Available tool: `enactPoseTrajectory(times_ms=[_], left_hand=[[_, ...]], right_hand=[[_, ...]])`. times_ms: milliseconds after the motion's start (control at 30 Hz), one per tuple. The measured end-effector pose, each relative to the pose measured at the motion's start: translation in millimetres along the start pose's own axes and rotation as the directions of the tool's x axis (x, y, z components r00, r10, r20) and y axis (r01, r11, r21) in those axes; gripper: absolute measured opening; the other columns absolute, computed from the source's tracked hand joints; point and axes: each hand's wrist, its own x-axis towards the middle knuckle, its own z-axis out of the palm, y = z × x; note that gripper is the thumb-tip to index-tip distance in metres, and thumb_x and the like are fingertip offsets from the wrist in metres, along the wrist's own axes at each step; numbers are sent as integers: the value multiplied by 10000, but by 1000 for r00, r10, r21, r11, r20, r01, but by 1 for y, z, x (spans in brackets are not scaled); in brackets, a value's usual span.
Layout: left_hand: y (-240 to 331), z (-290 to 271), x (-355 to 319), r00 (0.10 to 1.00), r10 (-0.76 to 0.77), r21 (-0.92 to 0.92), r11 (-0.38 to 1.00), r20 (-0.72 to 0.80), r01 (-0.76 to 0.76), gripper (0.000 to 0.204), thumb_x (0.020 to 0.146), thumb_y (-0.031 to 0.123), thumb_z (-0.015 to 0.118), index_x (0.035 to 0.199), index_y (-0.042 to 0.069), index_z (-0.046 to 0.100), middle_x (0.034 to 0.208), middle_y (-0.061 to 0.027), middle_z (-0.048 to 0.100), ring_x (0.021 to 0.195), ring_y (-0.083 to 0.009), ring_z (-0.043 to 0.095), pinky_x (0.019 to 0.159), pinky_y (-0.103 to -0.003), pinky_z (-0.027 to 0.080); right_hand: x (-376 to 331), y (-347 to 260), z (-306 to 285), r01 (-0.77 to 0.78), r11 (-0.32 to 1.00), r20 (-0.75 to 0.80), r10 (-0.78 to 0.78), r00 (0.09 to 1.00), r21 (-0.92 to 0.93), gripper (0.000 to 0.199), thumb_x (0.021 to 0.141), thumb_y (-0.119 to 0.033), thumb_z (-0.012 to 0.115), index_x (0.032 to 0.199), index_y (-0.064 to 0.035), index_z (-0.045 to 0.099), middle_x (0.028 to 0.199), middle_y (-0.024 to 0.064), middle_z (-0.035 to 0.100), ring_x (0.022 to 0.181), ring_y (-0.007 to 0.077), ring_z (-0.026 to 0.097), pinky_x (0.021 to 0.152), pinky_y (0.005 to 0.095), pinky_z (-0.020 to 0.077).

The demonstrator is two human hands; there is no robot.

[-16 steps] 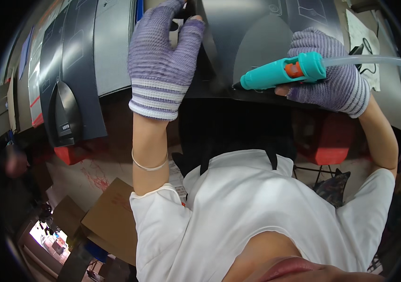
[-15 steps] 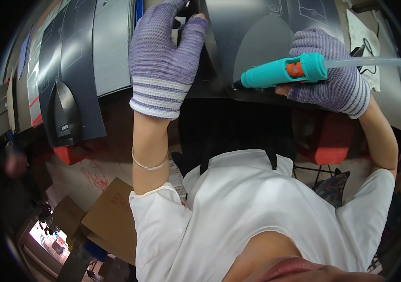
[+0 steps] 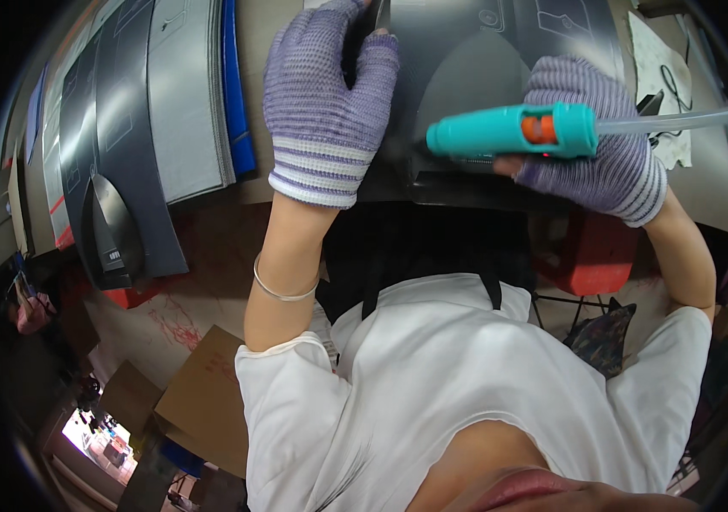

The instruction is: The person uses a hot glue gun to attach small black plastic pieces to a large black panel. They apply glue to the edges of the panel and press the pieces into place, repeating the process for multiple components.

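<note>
My right hand, in a purple-striped knit glove with bare fingertips, grips a teal hot glue gun. A clear glue stick runs out of its back, and its nozzle end points left over a dark glossy printed card sheet. My left hand, gloved alike, pinches a dark glossy card piece between thumb and fingers at the sheet's left side. The fingertips of this hand are partly cut off by the top edge. A lighter grey rounded shape shows on the sheet under the gun.
Left on the table lie dark printed card sheets, a stack of grey sheets and a blue object. A white cloth with a black cord lies at the right. Below are a red stool and a cardboard box.
My left hand has moved right, with the dark card piece between its fingers. The glue gun has shifted slightly left in my right hand. More of the blue object shows at the left.
</note>
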Motion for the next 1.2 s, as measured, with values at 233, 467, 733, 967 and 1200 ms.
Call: enactPoseTrajectory(times_ms=[233,467,733,967,1200], left_hand=[[-3,0,-20,1000,18,49,999,-24,-16,295,841,153,687,1087,-11,675,917,-151,652,849,-300,616,823,-388,499],[-1,2,-25,999,15,32,999,-42,-14,292,844,153,690,1095,4,677,926,-147,651,857,-298,620,819,-389,498],[-3,3,-25,996,52,20,999,-71,-51,284,852,167,693,1091,13,679,940,-144,646,863,-290,611,810,-381,492],[11,-8,-19,985,170,234,960,-42,-156,296,889,149,686,1150,11,666,1056,-151,646,923,-268,642,931,-378,477],[103,23,-50,986,165,-136,977,13,-162,354,808,200,644,1126,45,660,1092,-156,630,1117,-357,566,1055,-553,369]], right_hand=[[3,-8,-20,-295,952,108,285,952,86,405,731,-341,845,937,-40,670,932,106,659,905,292,646,829,390,514],[-7,-20,-4,-54,999,209,53,977,-1,434,681,-414,855,842,-62,657,873,95,640,921,320,615,869,439,486],[-12,-16,-18,-307,938,12,312,950,-160,381,700,-312,857,923,-61,675,943,92,667,891,291,649,821,369,528],[-12,-30,-3,-174,975,32,180,983,-140,382,704,-337,847,874,-56,654,938,84,675,868,284,647,785,368,527],[-36,0,-7,-192,967,-144,169,975,-167,389,780,-339,816,1005,-49,687,1001,100,696,912,270,674,833,384,530]])
